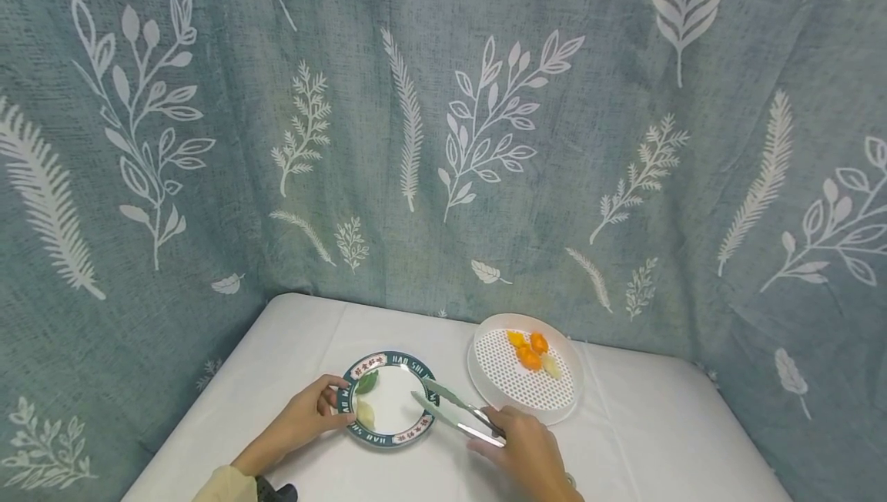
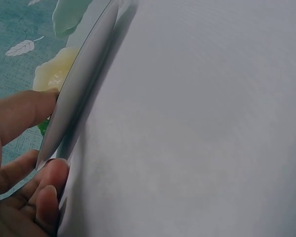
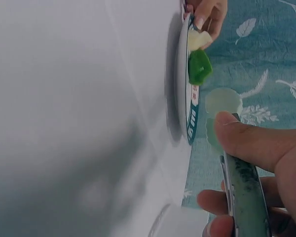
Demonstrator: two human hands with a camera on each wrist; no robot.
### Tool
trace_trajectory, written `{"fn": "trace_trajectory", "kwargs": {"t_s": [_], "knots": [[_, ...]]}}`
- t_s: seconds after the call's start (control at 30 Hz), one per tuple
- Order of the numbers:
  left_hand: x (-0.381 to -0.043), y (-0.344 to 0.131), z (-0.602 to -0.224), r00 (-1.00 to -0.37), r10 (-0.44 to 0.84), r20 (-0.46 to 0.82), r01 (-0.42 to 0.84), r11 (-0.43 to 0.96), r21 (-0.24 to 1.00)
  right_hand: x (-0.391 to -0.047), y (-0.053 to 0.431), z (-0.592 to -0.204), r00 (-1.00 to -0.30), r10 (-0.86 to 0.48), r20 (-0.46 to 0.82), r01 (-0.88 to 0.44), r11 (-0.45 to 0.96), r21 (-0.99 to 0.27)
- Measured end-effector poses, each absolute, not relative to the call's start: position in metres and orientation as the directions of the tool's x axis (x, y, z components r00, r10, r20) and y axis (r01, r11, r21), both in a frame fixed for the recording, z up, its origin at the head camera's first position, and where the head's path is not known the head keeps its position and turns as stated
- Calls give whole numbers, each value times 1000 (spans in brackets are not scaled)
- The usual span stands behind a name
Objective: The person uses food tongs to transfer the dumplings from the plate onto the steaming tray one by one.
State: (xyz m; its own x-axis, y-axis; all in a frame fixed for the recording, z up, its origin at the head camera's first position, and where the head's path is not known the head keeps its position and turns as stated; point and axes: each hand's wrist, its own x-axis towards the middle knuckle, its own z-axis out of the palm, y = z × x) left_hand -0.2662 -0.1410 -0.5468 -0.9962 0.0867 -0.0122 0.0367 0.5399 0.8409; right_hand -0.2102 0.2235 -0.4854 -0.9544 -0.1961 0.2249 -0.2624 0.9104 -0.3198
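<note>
My left hand (image 1: 308, 415) grips the left edge of a plate (image 1: 400, 402) with a teal patterned rim, thumb on top and fingers beneath; the left wrist view shows the plate's edge slightly raised on that side. A green vegetable piece (image 3: 200, 67), perhaps pepper, lies on the plate beside a pale yellowish piece (image 1: 365, 414), both close to the left hand. My right hand (image 1: 530, 448) holds tongs (image 1: 436, 411) with metal arms and pale green tips. Those tips are spread over the plate's right side, with nothing between them.
Behind the right hand stands a round white tray (image 1: 495, 363) with a perforated base. Inside it are orange pieces (image 1: 530, 358), a yellow piece (image 1: 516, 339) and a pale one (image 1: 550, 366). A leaf-patterned curtain (image 1: 430, 140) rises behind the white-covered table (image 1: 637, 425).
</note>
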Motion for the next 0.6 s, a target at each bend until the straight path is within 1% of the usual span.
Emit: {"fn": "trace_trajectory", "kwargs": {"t_s": [0.1, 0.23, 0.6], "knots": [[-267, -142, -548, -996, 87, -20, 30, 536, 844, -208, 215, -487, -959, -213, 187, -265, 910, -320], [-267, -143, -548, -996, 88, -26, 24, 521, 854, -205, 205, -491, -949, -261, 177, -304, 905, -297], [-268, -142, -549, -996, 85, -17, 30, 516, 856, -197, 179, -495, -935, -324, 145, -355, 865, -354]]}}
